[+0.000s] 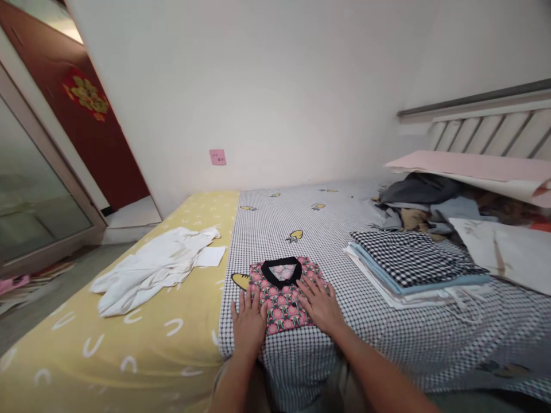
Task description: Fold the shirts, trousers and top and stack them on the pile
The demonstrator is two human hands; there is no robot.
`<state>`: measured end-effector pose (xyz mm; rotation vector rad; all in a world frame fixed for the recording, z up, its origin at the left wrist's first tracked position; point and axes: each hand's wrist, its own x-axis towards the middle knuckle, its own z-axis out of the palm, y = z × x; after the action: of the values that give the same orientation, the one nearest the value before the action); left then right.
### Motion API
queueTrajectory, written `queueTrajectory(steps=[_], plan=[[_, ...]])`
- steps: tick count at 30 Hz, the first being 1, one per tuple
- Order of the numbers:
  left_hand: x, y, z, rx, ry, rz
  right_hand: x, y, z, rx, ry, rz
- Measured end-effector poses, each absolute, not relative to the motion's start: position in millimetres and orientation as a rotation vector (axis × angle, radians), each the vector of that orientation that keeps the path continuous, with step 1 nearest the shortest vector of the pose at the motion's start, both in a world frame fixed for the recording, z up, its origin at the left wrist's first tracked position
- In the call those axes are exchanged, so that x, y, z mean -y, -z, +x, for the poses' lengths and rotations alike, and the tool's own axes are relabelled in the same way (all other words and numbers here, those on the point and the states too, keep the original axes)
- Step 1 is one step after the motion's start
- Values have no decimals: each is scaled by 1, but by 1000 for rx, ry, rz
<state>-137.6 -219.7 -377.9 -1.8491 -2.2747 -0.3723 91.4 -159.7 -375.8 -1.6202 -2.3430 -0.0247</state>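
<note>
A folded pink floral shirt (282, 304) with a black collar lies on the checked bed sheet (275, 221), close to the bed's near edge. My left hand (249, 321) rests flat over its left side, fingers spread. On the right side of the shirt lies my right hand (321, 304), also flat with fingers apart. Neither hand grips the cloth. The collar faces away from me, toward the wall.
To the right sits a stack of folded clothes (413, 264) topped by a black-and-white checked piece. Behind it are a heap of dark clothes (422, 189) and pink sheets (477, 166). A crumpled white garment (155, 267) lies left on the yellow sheet (163, 355).
</note>
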Motion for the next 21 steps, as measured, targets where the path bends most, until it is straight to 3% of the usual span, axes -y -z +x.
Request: queueTrajectory(steps=[7,11,15,21], plan=[[223,360,-124,2303,360,-1769,162,373,91,2328,15,-1608],[243,353,-85,1819,558,-1926,163,370,92,2321,11,-1583],[262,378,-56,1474,510,-2117,163,370,92,2332,5,-1604],[261,420,-55,1537,393,-2124,163,370,92,2303,-1,-1585]])
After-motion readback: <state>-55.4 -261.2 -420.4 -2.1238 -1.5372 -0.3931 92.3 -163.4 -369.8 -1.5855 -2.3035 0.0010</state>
